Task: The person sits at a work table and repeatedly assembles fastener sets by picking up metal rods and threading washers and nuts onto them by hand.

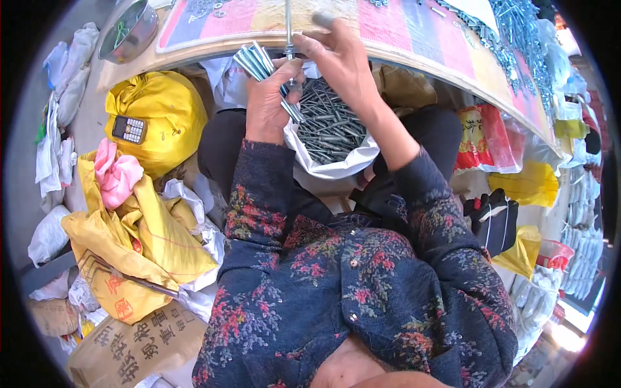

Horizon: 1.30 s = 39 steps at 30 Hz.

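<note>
My left hand [270, 97] is closed round a bundle of long silver bolts [254, 61], which fan out toward the upper left. Beside its fingertips stands an upright thin metal rod [288, 22], with small rings stacked on its lower part. My right hand [341, 61] is just right of the rod, its thumb pointing toward it. A grey blur covers its upper fingertips, so I cannot see whether they hold anything. Below both hands, between my knees, an open white sack [330, 169] is full of dark grey metal bolts [330, 119].
Ahead is a table with a striped cloth [401, 26], bearing small rings and a heap of metal fasteners [511, 58] at right. A metal bowl [128, 32] sits at its left. Yellow bags [155, 97], one carrying a phone [129, 129], lie left; a red bag [475, 139] lies right.
</note>
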Available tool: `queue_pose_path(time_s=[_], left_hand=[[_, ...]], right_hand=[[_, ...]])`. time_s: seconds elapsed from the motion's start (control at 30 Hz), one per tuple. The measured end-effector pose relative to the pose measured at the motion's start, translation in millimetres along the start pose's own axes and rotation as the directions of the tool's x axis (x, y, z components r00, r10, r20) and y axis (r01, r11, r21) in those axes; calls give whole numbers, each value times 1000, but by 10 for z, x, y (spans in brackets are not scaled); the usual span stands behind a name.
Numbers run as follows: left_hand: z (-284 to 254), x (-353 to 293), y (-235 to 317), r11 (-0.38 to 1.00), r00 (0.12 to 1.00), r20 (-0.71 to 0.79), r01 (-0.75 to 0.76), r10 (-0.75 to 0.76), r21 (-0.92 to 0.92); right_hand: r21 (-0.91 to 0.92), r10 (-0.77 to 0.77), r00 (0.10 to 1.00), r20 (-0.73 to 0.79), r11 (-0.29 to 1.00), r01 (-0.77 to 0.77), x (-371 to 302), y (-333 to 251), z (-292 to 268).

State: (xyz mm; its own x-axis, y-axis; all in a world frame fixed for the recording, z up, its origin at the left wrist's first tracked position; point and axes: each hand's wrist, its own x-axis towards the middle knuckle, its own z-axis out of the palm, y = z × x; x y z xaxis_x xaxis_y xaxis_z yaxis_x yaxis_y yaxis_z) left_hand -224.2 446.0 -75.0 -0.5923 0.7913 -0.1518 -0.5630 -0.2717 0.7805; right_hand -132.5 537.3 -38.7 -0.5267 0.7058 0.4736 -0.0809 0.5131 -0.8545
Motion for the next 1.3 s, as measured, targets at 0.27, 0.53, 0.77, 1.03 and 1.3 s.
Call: queue_pose_path(time_s=[0.27, 0.53, 0.77, 1.03, 1.3], left_hand=[[-321, -135, 147, 900, 994, 67, -106, 85, 423], [-33, -156, -21, 763, 998, 69, -49, 6, 645], [129, -168, -54, 930, 958, 219, 99, -185, 353], [216, -60, -240, 898, 852, 308, 439, -423, 18], [233, 115, -289, 886, 864, 230, 463, -447, -15]], right_hand=[[25, 185, 966, 178, 981, -192, -374, 349, -134], [-143, 176, 975, 134, 977, -156, -254, 81, -163], [-240, 180, 977, 118, 959, -148, -16, 339, -146], [154, 384, 916, -114, 918, -366, 377, 465, -734], [-89, 253, 942, -220, 957, -277, 1021, 1096, -1593]])
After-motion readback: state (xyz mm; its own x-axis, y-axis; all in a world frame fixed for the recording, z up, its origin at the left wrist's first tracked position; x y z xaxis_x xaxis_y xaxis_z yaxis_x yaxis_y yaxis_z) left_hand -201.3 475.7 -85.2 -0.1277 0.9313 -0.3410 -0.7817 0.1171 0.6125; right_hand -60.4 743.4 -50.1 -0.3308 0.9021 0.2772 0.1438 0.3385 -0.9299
